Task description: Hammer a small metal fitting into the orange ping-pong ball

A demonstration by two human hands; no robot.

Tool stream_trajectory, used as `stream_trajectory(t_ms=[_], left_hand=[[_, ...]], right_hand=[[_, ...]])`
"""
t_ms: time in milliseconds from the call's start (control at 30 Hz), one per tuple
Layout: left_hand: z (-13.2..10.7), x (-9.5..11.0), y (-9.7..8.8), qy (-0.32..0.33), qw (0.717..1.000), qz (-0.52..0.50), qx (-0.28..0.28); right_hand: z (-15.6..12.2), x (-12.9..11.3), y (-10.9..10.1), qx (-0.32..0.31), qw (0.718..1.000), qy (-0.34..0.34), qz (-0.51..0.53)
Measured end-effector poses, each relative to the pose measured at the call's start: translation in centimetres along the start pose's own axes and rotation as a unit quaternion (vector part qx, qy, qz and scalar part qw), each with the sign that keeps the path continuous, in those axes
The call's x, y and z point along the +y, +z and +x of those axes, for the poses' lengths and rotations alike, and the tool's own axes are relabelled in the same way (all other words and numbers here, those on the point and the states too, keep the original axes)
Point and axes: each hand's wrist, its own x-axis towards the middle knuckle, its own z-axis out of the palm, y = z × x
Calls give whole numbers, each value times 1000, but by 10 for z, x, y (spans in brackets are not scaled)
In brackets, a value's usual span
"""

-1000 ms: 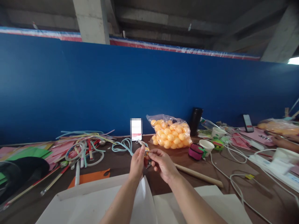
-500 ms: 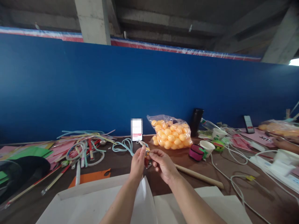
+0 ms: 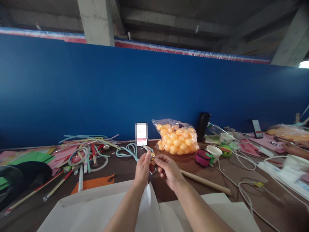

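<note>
My left hand [image 3: 143, 168] and my right hand [image 3: 169, 169] meet above the middle of the table. Both are closed around a small yellow-and-red object with shiny silvery parts [image 3: 152, 158]. Its exact kind is too small to make out, and fingers cover much of it. The right thumb and forefinger pinch at its right side, while the left thumb points up along its left side. Just behind the hands lies a coil of pale blue cord or tubing [image 3: 127, 152]. White sheets [image 3: 101, 206] spread beneath my forearms.
A clear bag of orange balls [image 3: 177, 138] stands behind my hands, beside an upright phone [image 3: 141, 134]. To the right are a wooden rod [image 3: 206, 182], a magenta pouch [image 3: 202, 158], a paper cup [image 3: 214, 152] and white cables. Coloured tubes and paper crowd the left. Another person's hand [image 3: 295, 149] shows far right.
My hands stay in nearly the same place, with the same grip on the small object. At the far right the other person's hand has shifted slightly.
</note>
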Motion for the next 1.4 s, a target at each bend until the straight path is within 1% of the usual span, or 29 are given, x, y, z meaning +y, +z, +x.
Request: stream_trajectory(t_ms=[633, 933, 1200, 1400], left_hand=[[-3, 7, 3, 8, 1000, 2, -1], [-1, 5, 2, 13, 1000, 15, 3], [-3, 8, 3, 6, 1000, 21, 12], [-2, 4, 1, 11, 999, 42, 12]], right_hand=[[1, 1, 0, 4, 999, -30, -31], [2, 3, 1, 18, 996, -51, -65], [0, 2, 4, 21, 992, -72, -103], [-1, 2, 7, 23, 988, -79, -131]])
